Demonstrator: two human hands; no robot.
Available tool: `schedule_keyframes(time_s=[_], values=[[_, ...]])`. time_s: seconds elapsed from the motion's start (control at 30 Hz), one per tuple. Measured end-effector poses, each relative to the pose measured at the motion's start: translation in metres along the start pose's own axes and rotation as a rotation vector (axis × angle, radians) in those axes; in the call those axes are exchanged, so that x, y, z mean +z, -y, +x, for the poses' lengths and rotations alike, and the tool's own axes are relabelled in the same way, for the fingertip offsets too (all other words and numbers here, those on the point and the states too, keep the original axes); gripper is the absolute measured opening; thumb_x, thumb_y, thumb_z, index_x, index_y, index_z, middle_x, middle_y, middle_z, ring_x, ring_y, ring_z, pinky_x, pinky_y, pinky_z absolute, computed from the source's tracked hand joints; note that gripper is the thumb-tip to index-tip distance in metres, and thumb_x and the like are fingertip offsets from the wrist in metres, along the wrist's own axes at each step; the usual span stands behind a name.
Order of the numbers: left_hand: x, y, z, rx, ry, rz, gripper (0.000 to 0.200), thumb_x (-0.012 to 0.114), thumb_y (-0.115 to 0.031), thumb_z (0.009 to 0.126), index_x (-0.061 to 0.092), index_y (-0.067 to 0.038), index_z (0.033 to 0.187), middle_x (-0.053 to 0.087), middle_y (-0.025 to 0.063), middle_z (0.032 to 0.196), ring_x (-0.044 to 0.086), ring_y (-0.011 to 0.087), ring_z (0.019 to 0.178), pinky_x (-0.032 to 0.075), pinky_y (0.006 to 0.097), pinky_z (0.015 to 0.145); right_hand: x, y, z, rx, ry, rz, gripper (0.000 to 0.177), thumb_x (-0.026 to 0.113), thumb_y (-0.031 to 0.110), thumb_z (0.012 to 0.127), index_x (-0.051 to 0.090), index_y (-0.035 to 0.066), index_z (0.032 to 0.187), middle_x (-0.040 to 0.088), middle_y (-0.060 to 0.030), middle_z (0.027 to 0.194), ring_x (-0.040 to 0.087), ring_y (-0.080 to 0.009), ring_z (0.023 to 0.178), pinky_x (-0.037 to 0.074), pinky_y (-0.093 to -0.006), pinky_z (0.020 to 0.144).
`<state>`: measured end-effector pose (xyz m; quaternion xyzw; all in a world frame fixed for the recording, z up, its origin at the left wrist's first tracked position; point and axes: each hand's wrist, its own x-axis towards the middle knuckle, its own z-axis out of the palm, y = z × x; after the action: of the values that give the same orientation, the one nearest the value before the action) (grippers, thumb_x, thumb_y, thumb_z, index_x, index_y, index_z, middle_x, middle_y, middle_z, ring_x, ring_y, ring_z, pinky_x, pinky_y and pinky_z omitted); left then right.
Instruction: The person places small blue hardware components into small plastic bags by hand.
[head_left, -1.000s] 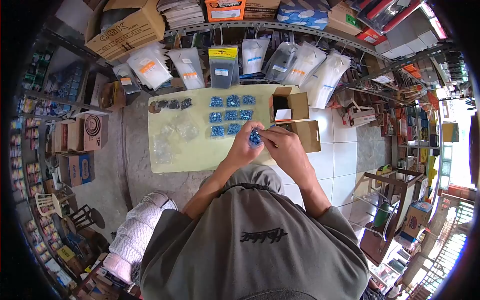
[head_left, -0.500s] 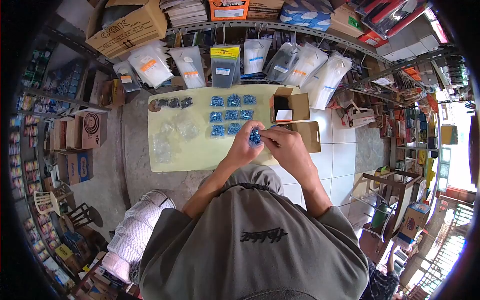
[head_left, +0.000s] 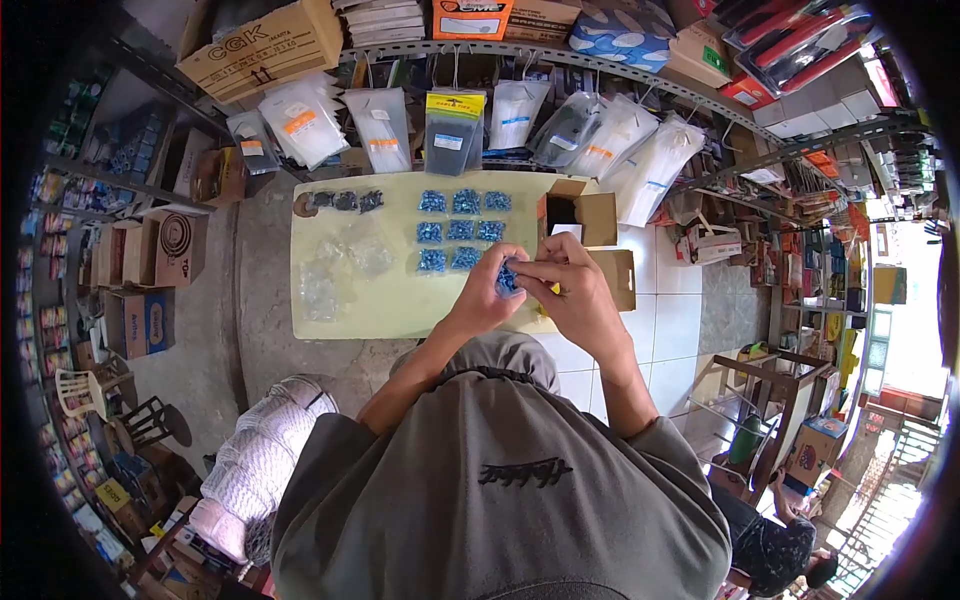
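My left hand [head_left: 482, 296] is wrapped round a small clear plastic bag of blue pieces [head_left: 507, 281] above the near edge of the pale yellow table [head_left: 390, 300]. Fingers of my right hand [head_left: 578, 298] are pinched together at the bag's top edge, touching it. Something small and bright yellow [head_left: 556, 288] shows beneath those fingers, too hidden to name. Beyond my hands, several filled bags of blue pieces [head_left: 465, 202] lie in rows. At the table's right end stands an open cardboard box [head_left: 598, 215], with another open box [head_left: 620, 275] nearer me, partly behind my right hand.
Flat clear plastic bags [head_left: 345, 260] lie on the table's left, with several bags of dark pieces [head_left: 345, 201] behind. Packs of cable ties [head_left: 455, 130] hang from the shelf ahead. A roll of white rope [head_left: 265, 455] stands at lower left. Another person [head_left: 775, 545] is at lower right.
The right hand has turned slightly, with its knuckles raised, and its fingers remain at the bag. A bright yellow spot now shows beneath it. The person at lower right shows more.
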<state>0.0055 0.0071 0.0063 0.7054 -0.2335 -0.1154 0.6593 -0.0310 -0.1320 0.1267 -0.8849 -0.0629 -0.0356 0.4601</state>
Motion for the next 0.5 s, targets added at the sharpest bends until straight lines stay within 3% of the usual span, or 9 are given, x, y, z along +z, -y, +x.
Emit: schedule_keyframes(time_s=[0.1,0.3,0.4,0.47,0.5], values=[[0.000,0.000,-0.001,0.033,-0.003,-0.023,0.042,0.064,-0.001,0.070,0.047,-0.003,0.108,0.053,0.0147,0.099,0.056,0.0299,0.091,0.044,0.0362,0.083,0.001,-0.001,0.000,0.025,0.039,-0.041,0.022,0.069,0.003,0.080,0.070,0.003,0.102,0.057,-0.0078,0.087,0.057,-0.0193,0.073,0.048,-0.0297,0.066],[-0.003,-0.004,0.001,0.072,-0.028,0.020,0.043,0.063,0.001,0.070,0.047,-0.004,0.109,0.053,0.0126,0.099,0.055,0.0261,0.092,0.044,0.0345,0.082,0.003,-0.001,0.003,0.053,0.020,0.016,0.028,0.069,0.004,0.081,0.067,0.004,0.109,0.061,-0.0079,0.089,0.057,-0.0175,0.069,0.048,-0.0289,0.065],[-0.007,0.001,0.000,0.065,0.021,-0.044,0.042,0.063,0.002,0.070,0.048,-0.005,0.108,0.053,0.0104,0.098,0.055,0.0238,0.091,0.044,0.0325,0.083,-0.010,-0.024,0.002,0.177,-0.054,0.059,0.024,0.066,0.005,0.084,0.066,0.002,0.109,0.064,-0.0089,0.086,0.060,-0.0138,0.069,0.049,-0.0269,0.064],[-0.007,0.000,-0.002,0.057,0.002,-0.050,0.041,0.062,0.002,0.070,0.049,-0.005,0.108,0.052,0.0087,0.097,0.054,0.0218,0.091,0.043,0.0308,0.084,-0.022,-0.050,0.002,0.340,-0.126,0.066,0.022,0.059,0.004,0.086,0.065,0.000,0.107,0.068,-0.0114,0.085,0.066,-0.0225,0.075,0.051,-0.0332,0.067],[-0.008,-0.001,-0.002,0.057,0.008,-0.054,0.041,0.062,0.002,0.070,0.049,-0.005,0.108,0.052,0.0087,0.097,0.054,0.0218,0.091,0.043,0.0308,0.084,-0.025,-0.076,-0.001,0.345,-0.131,0.064,0.022,0.059,0.004,0.086,0.065,0.000,0.107,0.068,-0.0114,0.085,0.066,-0.0225,0.075,0.051,-0.0332,0.067]])
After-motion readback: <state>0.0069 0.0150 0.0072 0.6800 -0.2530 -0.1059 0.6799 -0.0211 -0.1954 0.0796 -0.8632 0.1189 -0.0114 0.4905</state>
